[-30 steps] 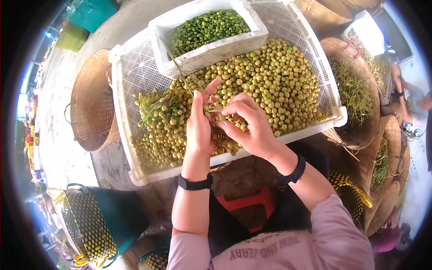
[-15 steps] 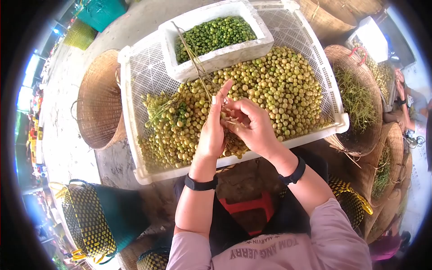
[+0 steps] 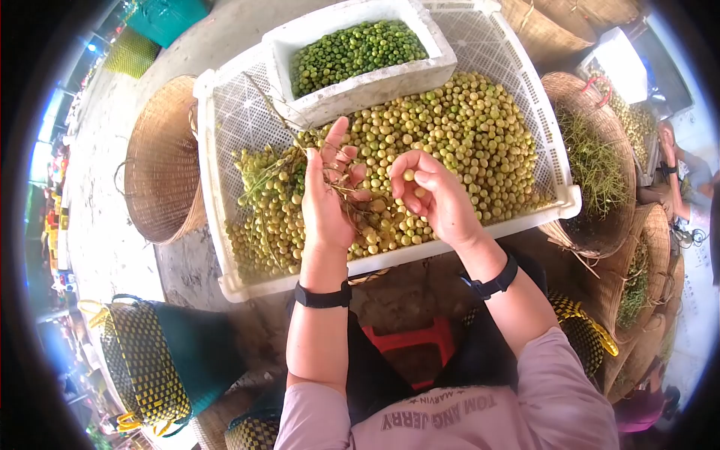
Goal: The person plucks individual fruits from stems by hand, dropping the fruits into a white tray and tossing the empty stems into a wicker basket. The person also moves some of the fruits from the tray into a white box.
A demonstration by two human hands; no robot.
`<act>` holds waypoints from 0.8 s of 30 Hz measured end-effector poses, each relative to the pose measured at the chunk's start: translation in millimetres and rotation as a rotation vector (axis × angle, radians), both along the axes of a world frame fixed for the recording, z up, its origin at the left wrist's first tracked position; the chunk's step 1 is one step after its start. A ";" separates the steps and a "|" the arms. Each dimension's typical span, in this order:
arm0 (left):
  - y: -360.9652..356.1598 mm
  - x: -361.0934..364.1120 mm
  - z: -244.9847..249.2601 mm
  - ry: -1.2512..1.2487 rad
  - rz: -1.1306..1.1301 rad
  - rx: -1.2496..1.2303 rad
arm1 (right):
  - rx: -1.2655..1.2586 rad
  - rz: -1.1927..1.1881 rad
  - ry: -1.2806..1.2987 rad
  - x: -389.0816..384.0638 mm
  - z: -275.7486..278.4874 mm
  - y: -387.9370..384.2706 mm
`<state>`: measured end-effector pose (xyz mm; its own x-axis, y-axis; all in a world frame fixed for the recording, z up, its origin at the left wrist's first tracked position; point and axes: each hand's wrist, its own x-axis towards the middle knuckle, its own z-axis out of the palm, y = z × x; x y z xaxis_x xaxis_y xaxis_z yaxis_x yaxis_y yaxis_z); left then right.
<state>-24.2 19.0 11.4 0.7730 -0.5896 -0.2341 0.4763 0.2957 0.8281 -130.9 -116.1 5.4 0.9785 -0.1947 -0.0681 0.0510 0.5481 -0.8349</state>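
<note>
Left hand [image 3: 328,206], half-open, cradles a twig [image 3: 282,121] while right hand [image 3: 444,199] curls loosely round fruits [image 3: 409,175], over the crate [image 3: 568,199], presumably so drops land inside!

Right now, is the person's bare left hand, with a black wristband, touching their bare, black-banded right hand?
Apart: the head view shows round yellow-green fruit in the gap between left hand and right hand.
</note>
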 end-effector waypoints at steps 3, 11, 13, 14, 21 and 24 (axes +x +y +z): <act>-0.2 2.2 2.3 0.006 0.110 -0.049 | -0.388 -0.018 0.134 -1.3 -1.0 -0.4; -3.3 1.2 0.1 0.007 0.161 -0.202 | -0.665 -0.112 0.115 3.2 -22.7 23.0; -7.2 -4.4 3.0 -0.237 0.142 -0.013 | -0.537 -0.143 0.107 5.2 -23.7 22.0; -9.5 -6.9 -5.9 -0.446 0.135 0.069 | -0.544 -0.199 0.093 5.0 -26.8 22.0; -1.7 -14.3 -12.9 -0.995 0.120 0.952 | -0.652 -0.421 0.021 10.6 -37.5 6.1; 3.1 -15.1 12.3 -0.819 0.005 0.949 | -0.894 -0.467 0.002 9.9 -20.1 6.9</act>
<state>-39.3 22.0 23.7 0.8936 -0.4487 -0.0144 -0.2778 -0.5779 0.7673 -121.0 -109.1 -14.7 0.7911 -0.5391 0.2889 0.0985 -0.3540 -0.9300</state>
